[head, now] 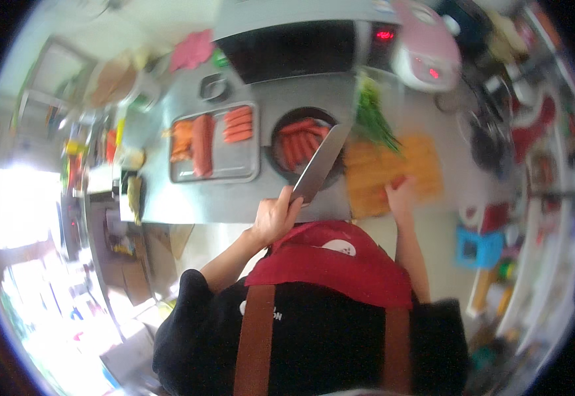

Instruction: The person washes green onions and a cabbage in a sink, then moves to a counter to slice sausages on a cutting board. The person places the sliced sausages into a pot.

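Note:
My left hand (275,218) grips the handle of a broad-bladed kitchen knife (319,163). Its blade slants up to the right, over the edge of a dark round pan (273,161). Several red sausages (299,146) lie in that pan. Over the wooden cutting board (366,173) is my right hand (402,198), blurred, its fingers around a small reddish piece (398,182), seemingly sausage. A bunch of green onions (374,114) reaches onto the board's top edge. On the left, a metal tray (233,166) holds sausages (238,123), a long reddish pack (202,146) and orange pieces (182,141).
A small metal container (214,88) stands behind the tray, near a pink cloth (192,49). A dark-fronted appliance (292,52) and a pink-and-white rice cooker (428,54) stand at the back. Shelving lines the right side; a blue stool (478,247) is on the floor.

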### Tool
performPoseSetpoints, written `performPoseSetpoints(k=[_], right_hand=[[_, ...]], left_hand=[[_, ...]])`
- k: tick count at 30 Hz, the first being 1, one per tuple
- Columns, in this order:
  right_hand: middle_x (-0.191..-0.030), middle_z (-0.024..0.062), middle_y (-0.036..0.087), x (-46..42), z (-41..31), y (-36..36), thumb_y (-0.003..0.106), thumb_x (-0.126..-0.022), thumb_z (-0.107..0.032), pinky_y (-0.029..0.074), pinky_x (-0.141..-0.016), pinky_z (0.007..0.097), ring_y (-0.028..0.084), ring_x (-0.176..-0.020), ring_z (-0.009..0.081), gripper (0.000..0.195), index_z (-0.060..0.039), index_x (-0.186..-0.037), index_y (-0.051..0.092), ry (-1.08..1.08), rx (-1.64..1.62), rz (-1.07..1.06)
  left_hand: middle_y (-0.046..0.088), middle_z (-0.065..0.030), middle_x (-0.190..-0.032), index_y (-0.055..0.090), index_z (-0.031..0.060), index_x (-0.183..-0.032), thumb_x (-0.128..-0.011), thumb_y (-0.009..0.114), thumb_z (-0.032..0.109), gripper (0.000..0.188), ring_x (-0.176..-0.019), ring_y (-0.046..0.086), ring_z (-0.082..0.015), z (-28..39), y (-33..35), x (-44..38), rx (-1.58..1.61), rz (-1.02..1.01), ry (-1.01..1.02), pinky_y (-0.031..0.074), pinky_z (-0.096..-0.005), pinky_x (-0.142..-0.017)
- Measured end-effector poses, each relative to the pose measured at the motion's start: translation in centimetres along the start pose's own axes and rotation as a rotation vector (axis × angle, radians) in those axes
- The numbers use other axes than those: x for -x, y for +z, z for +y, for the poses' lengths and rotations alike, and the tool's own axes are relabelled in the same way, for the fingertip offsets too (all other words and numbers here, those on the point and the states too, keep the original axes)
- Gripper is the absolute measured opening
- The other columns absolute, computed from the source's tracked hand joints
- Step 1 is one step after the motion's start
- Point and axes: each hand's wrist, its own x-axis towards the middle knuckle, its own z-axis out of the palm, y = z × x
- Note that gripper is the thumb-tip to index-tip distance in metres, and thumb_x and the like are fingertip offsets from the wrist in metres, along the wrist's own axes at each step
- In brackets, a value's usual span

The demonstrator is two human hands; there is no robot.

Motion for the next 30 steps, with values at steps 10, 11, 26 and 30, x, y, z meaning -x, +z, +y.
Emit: performPoseSetpoints(k=[10, 11, 26, 30], right_hand=[[-0.090, 0.0090, 0.056, 1.0, -17.8, -1.2, 0.061, -0.073, -0.003, 0.049, -0.066, 0.0293, 0.058, -0.074, 0.0180, 0.037, -0.0044, -0.106, 0.045, -0.555, -0.529, -0.015], [-0.091, 0.0092, 0.057, 1.3, -21.2, 0.0, 0.061, -0.073, -0.005, 0.049, -0.066, 0.0304, 0.059, -0.075, 0.0197, 0.038, -0.0052, -0.107, 0.045, -0.685, -0.455, -0.049], [-0.086, 0.0100, 0.056, 5.2, -33.9, 22.0, 0.057, -0.074, -0.014, 0.048, -0.067, 0.0366, 0.057, -0.083, 0.0278, 0.022, -0.0064, -0.094, 0.051, -1.279, 0.082, -0.308], [-0.083, 0.0128, 0.059, 2.0, -31.1, 13.4, 0.059, -0.073, -0.018, 0.048, -0.066, 0.0387, 0.059, -0.080, 0.0289, 0.020, -0.0043, -0.087, 0.054, -0.909, 0.155, -0.323]], left_hand=[[0.052, -0.0092, -0.055, 0.040, -0.0011, -0.088, -0.086, 0.046, 0.009, 0.012, -0.040, 0.049, -0.0185, -5.3, -5.0, 12.6, 0.445, 0.488, -0.741, 0.037, -0.0281, -0.037], [0.051, -0.0071, -0.055, 0.040, -0.0011, -0.088, -0.087, 0.045, 0.010, 0.012, -0.039, 0.047, -0.0143, -5.2, -5.4, 12.7, 0.547, 0.535, -0.841, 0.036, -0.0262, -0.036], [0.044, -0.0026, -0.058, 0.041, -0.0007, -0.095, -0.089, 0.040, 0.012, 0.014, -0.040, 0.038, -0.0068, -7.0, -5.2, 16.4, 0.658, 1.070, -0.904, 0.031, -0.0195, -0.034], [0.044, -0.0027, -0.057, 0.041, -0.0004, -0.095, -0.090, 0.040, 0.013, 0.014, -0.040, 0.038, -0.0073, -6.8, -5.8, 15.1, 0.709, 0.969, -0.899, 0.031, -0.0203, -0.034]])
